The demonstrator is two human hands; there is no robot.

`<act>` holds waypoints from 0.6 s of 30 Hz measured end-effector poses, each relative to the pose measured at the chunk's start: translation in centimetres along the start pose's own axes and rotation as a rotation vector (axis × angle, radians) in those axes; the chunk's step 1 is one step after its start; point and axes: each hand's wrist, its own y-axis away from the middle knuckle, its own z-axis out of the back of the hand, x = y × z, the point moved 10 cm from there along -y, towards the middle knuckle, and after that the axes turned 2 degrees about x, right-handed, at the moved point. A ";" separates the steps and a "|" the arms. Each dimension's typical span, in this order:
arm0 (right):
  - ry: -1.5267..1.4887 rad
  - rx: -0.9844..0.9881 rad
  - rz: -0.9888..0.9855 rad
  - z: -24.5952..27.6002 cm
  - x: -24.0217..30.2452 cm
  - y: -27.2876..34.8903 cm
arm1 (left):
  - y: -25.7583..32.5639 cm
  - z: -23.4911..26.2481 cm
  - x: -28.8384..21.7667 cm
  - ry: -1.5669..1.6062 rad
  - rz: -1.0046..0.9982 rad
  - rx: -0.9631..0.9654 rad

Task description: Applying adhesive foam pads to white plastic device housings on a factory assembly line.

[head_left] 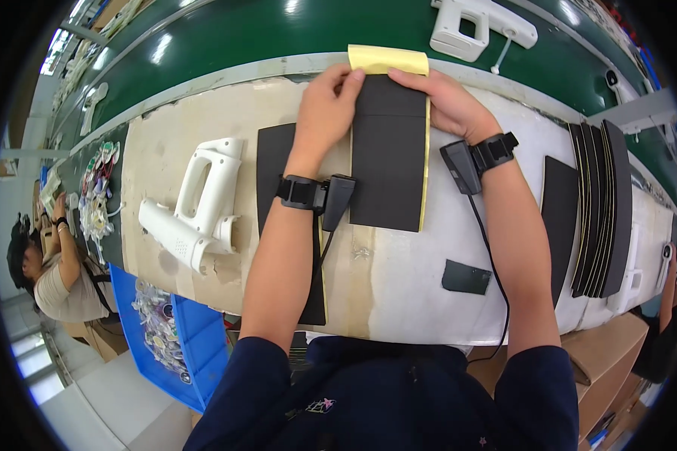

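Observation:
A black foam sheet (389,161) lies lengthwise in front of me, partly over the far edge of the worktable. Its yellow backing paper (387,57) shows as a flap at the far end and as a thin strip along the right side. At the far left corner, my left hand (328,105) pinches the sheet between thumb and fingers. My right hand (453,104) grips the opposite far corner, thumb on top, the other fingers partly hidden beneath. Another black foam sheet (275,161) lies partly under my left forearm.
To the left lies a white plastic housing (203,199). Stacked foam sheets (617,210) stand at the right. A dark green scrap (466,276) rests nearby. Beyond runs a green conveyor (241,68) carrying another white housing (459,34). A blue bin (199,331) and a co-worker (71,278) are left.

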 end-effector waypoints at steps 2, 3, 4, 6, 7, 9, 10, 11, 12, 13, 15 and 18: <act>-0.001 0.008 0.006 0.3 -0.4 -0.2 | -0.2 -0.8 1.9 0.478 0.145 -0.013; 0.010 0.030 0.006 0.3 -0.4 -0.4 | -0.1 -1.2 2.7 0.717 0.227 -0.022; 0.032 0.026 -0.003 0.5 -0.6 -0.6 | 0.0 -1.4 2.7 0.768 0.228 0.013; 0.016 0.030 -0.005 0.7 -0.8 -0.7 | 0.0 -1.6 2.4 0.723 0.213 0.005; 0.009 0.047 -0.008 0.6 -0.8 -0.8 | 0.0 -1.4 2.1 0.679 0.191 -0.019; 0.003 0.025 -0.004 0.7 -0.9 -0.6 | 0.2 -1.6 1.8 0.641 0.208 -0.006; -0.002 0.006 -0.002 0.9 -0.8 -0.5 | 0.2 -1.7 1.8 0.602 0.226 0.004; 0.001 0.001 -0.003 1.0 -0.7 -0.5 | 0.1 -1.9 1.7 0.564 0.245 0.014; -0.005 0.016 -0.013 0.7 -0.4 -0.4 | 0.1 -2.1 1.8 0.572 0.250 0.023; -0.011 0.030 -0.023 0.3 -0.4 -0.2 | -0.1 -1.8 1.8 0.572 0.236 0.019; -0.024 0.044 -0.030 0.5 -0.4 -0.5 | -0.4 -1.7 1.8 0.560 0.211 0.018; -0.031 0.078 -0.004 -0.2 -0.4 -0.7 | -0.3 -1.4 2.4 0.602 0.216 0.020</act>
